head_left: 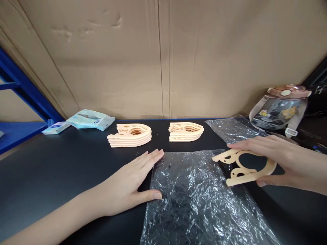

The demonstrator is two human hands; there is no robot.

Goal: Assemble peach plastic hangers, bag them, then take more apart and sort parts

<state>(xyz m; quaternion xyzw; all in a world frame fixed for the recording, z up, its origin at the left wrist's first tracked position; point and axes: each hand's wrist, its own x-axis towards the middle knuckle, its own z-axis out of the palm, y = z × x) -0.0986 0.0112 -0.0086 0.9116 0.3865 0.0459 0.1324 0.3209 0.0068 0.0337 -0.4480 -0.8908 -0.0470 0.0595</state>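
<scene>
My right hand grips a beige folding clothes hanger by its rounded end, thumb on the near side and fingers on the far side. The hanger is folded up, and its two arm tips point left over the edge of a clear plastic bag. Fingers stretched out, my left hand lies at the bag's left edge, with thumb and fingertips touching it. Behind the bag are two stacks of similar folded hangers, a left stack and a right stack.
Another clear plastic bag lies at the back right, beside a transparent water bottle with a strap. Light-blue wipes packs sit at the back left. A cardboard wall closes off the black tabletop, with a blue frame at left.
</scene>
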